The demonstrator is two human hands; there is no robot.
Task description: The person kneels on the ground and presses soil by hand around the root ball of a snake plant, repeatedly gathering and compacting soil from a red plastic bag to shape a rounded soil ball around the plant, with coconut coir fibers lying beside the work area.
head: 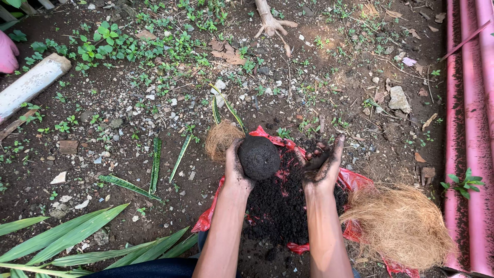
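Left hand (237, 167) — fingers curled around a dark soil ball (259, 157), held above a soil heap (278, 206) on red plastic sheet (355, 180). Right hand (323, 164) — soiled, fingers spread, empty, just beside. Coconut fibre pile (401, 224) at right; small fibre nest (221, 139) behind.

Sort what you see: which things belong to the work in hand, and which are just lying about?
In use: soil ball in left hand; right hand; loose soil on red sheet; fibre pile.
Lying about: white pipe; stone; cut leaves; root.
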